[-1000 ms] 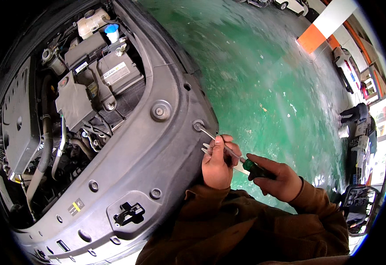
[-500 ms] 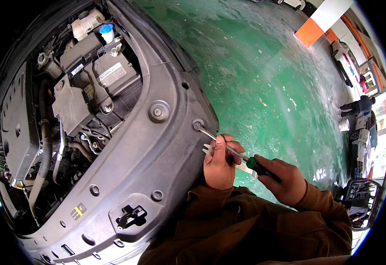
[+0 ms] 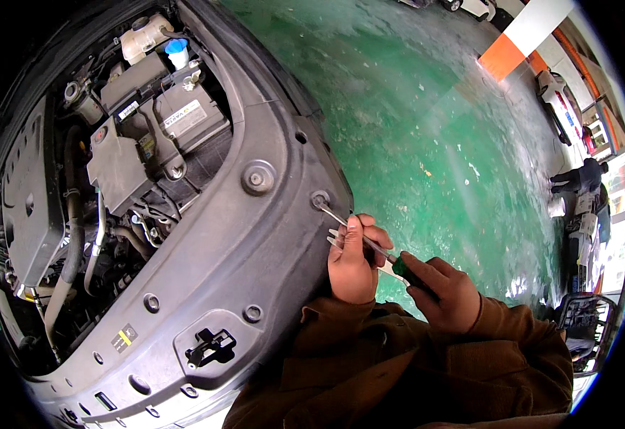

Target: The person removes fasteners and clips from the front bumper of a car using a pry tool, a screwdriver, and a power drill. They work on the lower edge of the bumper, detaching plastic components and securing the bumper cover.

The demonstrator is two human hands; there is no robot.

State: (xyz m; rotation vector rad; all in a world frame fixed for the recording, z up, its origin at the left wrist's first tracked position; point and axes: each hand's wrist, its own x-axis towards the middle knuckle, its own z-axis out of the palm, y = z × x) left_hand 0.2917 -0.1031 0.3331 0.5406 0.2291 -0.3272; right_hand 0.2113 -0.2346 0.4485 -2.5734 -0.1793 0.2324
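My left hand point(image 3: 350, 268) is closed round a long metal screwdriver shaft point(image 3: 339, 219) and a pale, fork-ended tool point(image 3: 332, 239), just off the edge of the dark grey plastic trim point(image 3: 269, 243). My right hand point(image 3: 445, 293) wraps the green and black screwdriver handle point(image 3: 412, 275), below and right of the left. The shaft runs up-left to a round clip point(image 3: 319, 199) in the trim, where its tip rests; whether it is under the clip's head, I cannot tell. A larger round recess point(image 3: 259, 177) lies left of that clip.
An open engine bay with a battery point(image 3: 191, 114) fills the left. Green floor point(image 3: 412, 143) stretches right to an orange-and-white pillar point(image 3: 498, 61). Parked cars point(image 3: 563, 107) stand beyond, and another person point(image 3: 577, 179) is bent near a white bucket point(image 3: 557, 207) at far right.
My hands and the screwdriver have shifted only slightly, the right hand up and left since the middle frame. The tip stays at the same clip. The other person's posture has changed slightly.
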